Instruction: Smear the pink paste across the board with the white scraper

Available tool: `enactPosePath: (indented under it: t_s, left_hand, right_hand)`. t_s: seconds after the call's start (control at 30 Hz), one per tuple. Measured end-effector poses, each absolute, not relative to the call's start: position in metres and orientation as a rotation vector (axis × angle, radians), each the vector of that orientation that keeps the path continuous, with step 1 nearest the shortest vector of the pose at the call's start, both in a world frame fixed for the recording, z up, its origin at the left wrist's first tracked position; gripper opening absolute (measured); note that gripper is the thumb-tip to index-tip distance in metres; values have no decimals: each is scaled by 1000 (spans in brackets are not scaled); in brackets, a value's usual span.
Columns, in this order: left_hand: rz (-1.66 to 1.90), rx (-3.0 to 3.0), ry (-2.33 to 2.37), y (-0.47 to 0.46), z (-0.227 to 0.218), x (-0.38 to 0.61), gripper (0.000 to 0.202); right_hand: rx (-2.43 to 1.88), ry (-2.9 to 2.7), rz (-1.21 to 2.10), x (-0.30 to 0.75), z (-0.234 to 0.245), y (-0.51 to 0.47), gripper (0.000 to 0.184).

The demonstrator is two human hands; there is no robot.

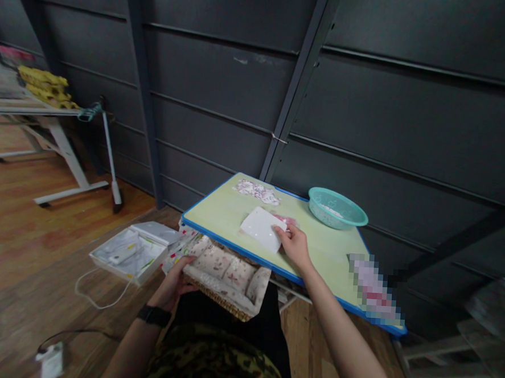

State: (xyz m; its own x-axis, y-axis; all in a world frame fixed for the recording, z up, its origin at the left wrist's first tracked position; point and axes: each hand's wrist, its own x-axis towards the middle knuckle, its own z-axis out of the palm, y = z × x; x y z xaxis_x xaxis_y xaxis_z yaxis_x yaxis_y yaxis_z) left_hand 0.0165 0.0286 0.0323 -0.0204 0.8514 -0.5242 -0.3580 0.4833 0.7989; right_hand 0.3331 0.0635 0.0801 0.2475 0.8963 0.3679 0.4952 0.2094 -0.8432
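Observation:
My left hand (176, 278) grips the left end of a wicker basket (226, 267) lined with floral cloth. The basket is at the front edge of a pale yellow table (217, 209) with a blue rim, over my lap. On the tabletop my right hand (294, 243) pinches the right edge of a white, glossy flat piece (261, 228); whether it is a card or a plate I cannot tell. Partly hidden behind it lies something pink (288, 220). A loose spread of small whitish-pink pieces (256, 191) lies farther back.
A teal plastic basin (341, 208) with small white pieces in it stands at the table's back right. A blurred-out flat item (372, 290) lies at the right end. On the floor to the left is an open white box (135, 256) with a cord nearby. A dark panelled wall (217, 67) rises behind.

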Motion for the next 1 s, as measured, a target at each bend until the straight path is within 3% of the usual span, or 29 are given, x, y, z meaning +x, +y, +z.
enactPosePath:
  t_s: [0.43, 0.5, 0.73, 1.0]
  left_hand:
    - [1062, 505, 1205, 26, 29, 18, 21]
    - [1073, 500, 1205, 26, 29, 18, 21]
    - [1072, 494, 1210, 24, 32, 20, 18]
    - [1053, 503, 1231, 25, 34, 23, 16]
  right_hand:
    - [-1415, -1362, 889, 330, 81, 61, 67]
    - [-1400, -1342, 772, 333, 82, 61, 67]
    - [-1604, -1262, -155, 350, 80, 58, 54]
    - [-1711, -1431, -312, 347, 68, 62, 39]
